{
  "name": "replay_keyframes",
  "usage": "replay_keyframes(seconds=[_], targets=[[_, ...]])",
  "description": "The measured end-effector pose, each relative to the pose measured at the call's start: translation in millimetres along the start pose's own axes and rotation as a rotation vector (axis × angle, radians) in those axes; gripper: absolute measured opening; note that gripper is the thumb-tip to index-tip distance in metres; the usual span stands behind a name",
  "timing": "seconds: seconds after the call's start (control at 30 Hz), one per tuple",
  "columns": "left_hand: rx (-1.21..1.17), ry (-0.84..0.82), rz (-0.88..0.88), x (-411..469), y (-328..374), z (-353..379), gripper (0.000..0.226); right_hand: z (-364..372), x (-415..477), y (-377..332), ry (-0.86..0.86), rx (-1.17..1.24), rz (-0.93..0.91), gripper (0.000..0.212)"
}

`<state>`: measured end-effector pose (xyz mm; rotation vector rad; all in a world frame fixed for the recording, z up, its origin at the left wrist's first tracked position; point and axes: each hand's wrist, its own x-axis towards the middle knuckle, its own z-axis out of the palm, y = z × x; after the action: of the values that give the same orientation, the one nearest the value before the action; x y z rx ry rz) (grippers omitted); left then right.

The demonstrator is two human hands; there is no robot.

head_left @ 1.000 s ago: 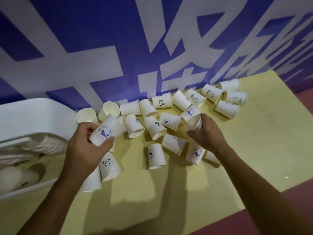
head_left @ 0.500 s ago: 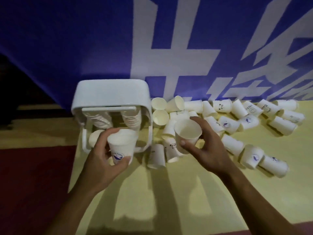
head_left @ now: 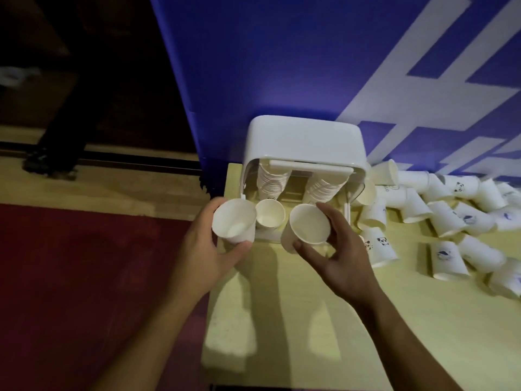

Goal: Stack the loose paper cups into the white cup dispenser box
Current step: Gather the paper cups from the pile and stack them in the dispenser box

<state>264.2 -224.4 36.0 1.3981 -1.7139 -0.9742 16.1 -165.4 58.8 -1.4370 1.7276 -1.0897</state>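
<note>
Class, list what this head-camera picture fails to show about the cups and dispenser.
Head view:
Stacked cups in the white dispenser box: tops hidden under its hood.
Prints on the paper cups gripped by left hand and right hand: mouths face camera.
Rightmost loose cups: cut off by frame edge.

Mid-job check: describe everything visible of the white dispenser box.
The dispenser box is white, seemingly plastic, with a rounded top and open front. It stands upright on the yellow table, at its far left corner, against the blue banner. Inside are a left stack and a right stack of nested cups; a single cup sits mouth-up at its front base. Loose cups crowd its right side.
</note>
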Motion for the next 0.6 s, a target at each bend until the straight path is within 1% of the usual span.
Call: replay_keyframes(seconds=[0.1, 0.23, 0.33, 0.5, 0.6], targets=[[-0.01, 0.03, 0.018, 21, 4, 22, 0.086, -3, 4, 12, 0.032, -0.013, 0.051, 0.074], [0.023, 0.0, 0.038, 45, 6, 53, 0.089, -15, 6, 25, 0.073, 0.022, 0.121, 0.078], [0.079, -0.043, 0.031, 56, -2, 70, 0.087, -22, 4, 32, 0.075, 0.069, 0.153, 0.071], [0.193, -0.07, -0.049, 63, -21, 86, 0.089, -31, 3, 41, 0.061, 0.075, 0.175, 0.066], [0.274, -0.125, -0.053, 66, -31, 92, 0.086, -36, 4, 44, 0.065, 0.07, 0.173, 0.069]])
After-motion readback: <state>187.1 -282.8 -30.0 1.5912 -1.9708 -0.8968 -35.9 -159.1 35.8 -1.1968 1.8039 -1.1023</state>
